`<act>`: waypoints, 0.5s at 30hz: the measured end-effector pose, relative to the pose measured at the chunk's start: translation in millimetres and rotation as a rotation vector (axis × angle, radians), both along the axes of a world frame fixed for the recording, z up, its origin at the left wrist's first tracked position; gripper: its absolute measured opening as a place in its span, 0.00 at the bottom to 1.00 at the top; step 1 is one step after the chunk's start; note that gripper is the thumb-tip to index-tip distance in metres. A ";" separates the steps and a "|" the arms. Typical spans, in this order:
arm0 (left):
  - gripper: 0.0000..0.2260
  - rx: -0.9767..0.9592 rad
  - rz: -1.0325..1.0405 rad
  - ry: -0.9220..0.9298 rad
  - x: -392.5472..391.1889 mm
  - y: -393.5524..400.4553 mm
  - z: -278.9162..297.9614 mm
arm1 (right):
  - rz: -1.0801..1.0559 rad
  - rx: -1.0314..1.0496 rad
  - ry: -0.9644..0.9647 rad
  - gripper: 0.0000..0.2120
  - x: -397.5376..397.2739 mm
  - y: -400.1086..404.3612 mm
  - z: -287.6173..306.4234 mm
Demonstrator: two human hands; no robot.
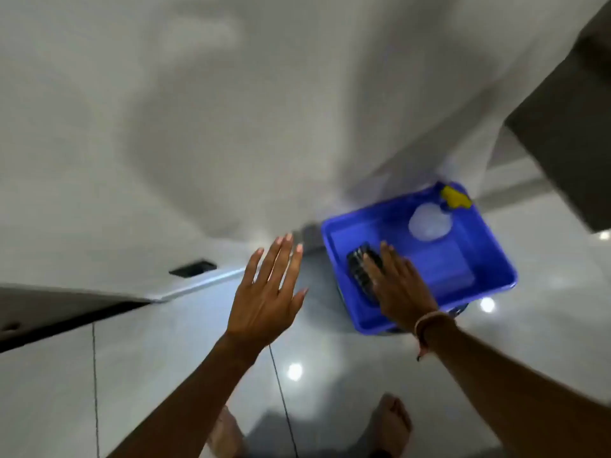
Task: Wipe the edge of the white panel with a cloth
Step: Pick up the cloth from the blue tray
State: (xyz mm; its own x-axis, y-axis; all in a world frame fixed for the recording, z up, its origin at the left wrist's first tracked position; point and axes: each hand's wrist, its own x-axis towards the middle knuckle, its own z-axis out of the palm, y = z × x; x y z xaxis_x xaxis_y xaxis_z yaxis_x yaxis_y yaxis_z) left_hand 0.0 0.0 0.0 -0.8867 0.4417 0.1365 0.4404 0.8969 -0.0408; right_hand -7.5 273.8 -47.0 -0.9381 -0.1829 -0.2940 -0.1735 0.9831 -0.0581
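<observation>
While the left hand (pixel 264 292) hovers spread wide, the right hand (pixel 398 285) presses flat on the dark cloth (pixel 360 269) inside the blue tub (pixel 496 259).
</observation>
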 end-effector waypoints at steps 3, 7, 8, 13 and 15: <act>0.29 -0.076 -0.021 -0.050 -22.4 10.4 -54.7 | -0.034 -0.040 -0.152 0.35 -27.5 14.2 -77.9; 0.30 -0.148 -0.057 -0.110 -11.9 -3.1 -90.2 | -0.006 0.024 -0.268 0.46 -29.3 2.4 -140.3; 0.30 -0.175 -0.086 -0.121 -9.6 -9.0 -91.5 | -0.034 0.034 -0.251 0.46 -24.6 -0.6 -144.9; 0.30 -0.277 -0.222 -0.095 -22.4 -52.1 -100.4 | -0.278 -0.151 -0.133 0.32 -47.8 -1.3 -148.0; 0.31 -0.327 -0.330 -0.103 -34.8 -73.4 -102.9 | -0.434 -0.271 -0.101 0.26 -50.2 -3.1 -138.1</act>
